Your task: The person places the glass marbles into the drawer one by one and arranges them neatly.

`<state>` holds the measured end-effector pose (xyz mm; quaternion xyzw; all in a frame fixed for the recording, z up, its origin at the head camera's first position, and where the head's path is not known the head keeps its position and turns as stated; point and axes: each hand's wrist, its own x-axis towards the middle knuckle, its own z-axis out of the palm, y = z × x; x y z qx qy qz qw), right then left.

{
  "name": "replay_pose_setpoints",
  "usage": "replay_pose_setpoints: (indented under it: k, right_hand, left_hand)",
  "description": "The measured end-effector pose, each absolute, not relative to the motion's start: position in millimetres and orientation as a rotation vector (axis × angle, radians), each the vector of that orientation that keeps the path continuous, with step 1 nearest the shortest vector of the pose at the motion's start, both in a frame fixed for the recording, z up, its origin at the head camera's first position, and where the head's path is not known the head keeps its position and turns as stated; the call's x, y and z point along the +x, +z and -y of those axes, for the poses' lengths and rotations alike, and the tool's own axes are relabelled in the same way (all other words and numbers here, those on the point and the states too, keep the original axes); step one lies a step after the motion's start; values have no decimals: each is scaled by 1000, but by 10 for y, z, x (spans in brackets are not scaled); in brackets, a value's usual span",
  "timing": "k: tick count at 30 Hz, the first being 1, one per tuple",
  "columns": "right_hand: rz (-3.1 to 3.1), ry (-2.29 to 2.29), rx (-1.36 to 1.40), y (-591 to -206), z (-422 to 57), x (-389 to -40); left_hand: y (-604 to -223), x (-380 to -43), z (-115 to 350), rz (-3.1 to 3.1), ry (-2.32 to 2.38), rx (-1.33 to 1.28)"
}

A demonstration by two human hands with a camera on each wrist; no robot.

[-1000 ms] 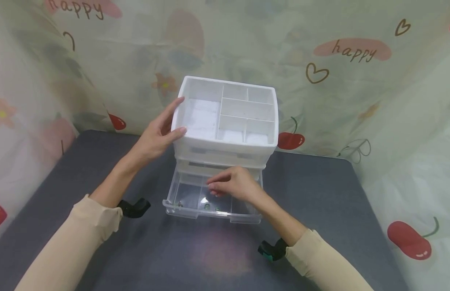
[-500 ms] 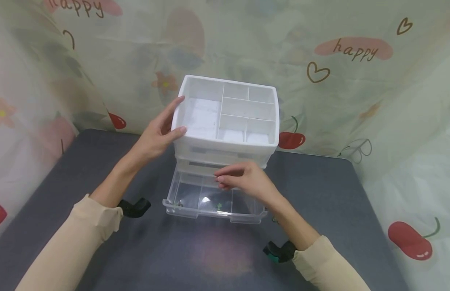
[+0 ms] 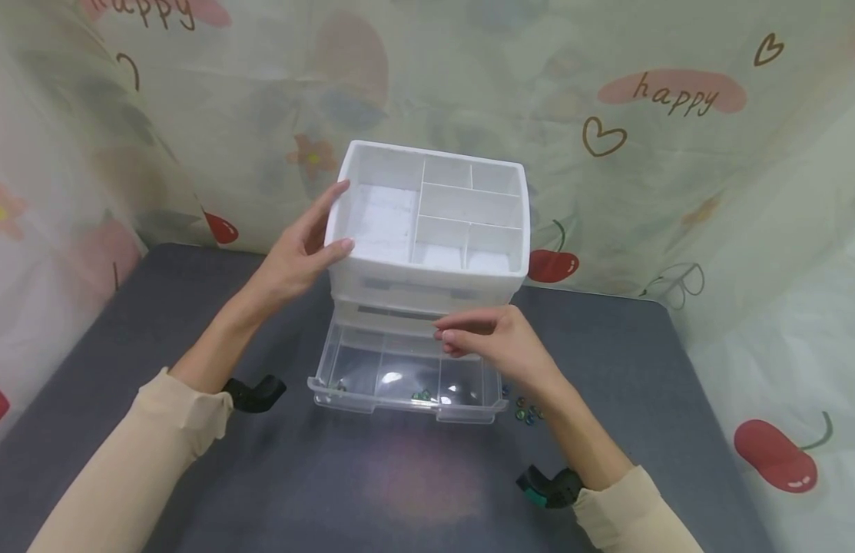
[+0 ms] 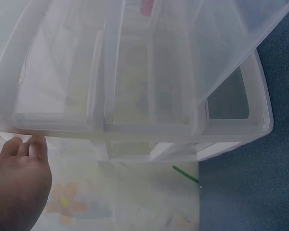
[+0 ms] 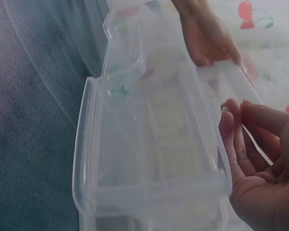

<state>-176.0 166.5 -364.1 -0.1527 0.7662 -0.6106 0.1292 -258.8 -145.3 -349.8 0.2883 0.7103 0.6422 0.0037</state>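
A white plastic drawer organizer (image 3: 427,274) with a divided top tray stands on the table. My left hand (image 3: 299,257) holds its left side, thumb and fingertips over the rim; in the left wrist view its fingers lie against the wall. The clear lower drawer (image 3: 354,361) is pulled out. Small green marbles (image 3: 422,395) lie in its middle section, and more sit at its left front. Over the drawer's right part hovers my right hand (image 3: 506,346), fingers bent loosely towards the thumb. Nothing shows between its fingertips in the right wrist view (image 5: 265,144).
Several small glass marbles (image 3: 520,415) lie on the dark grey table (image 3: 413,484) to the right of the drawer, partly behind the right forearm. A patterned curtain (image 3: 648,192) hangs behind and at both sides. Each wrist wears a black camera mount (image 3: 256,395).
My right hand has moved right across the drawer, uncovering the marbles on the table. The marbles in the middle section have shifted right. The left hand keeps its place.
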Motion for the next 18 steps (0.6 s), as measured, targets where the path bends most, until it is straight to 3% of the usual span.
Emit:
replay_pose_setpoints:
  k: [18]
  right_hand:
    - [-2379, -1772, -270, -3741, -2087, -1625]
  left_hand:
    - [-3497, -2584, 1452, -2225, 2019, 920]
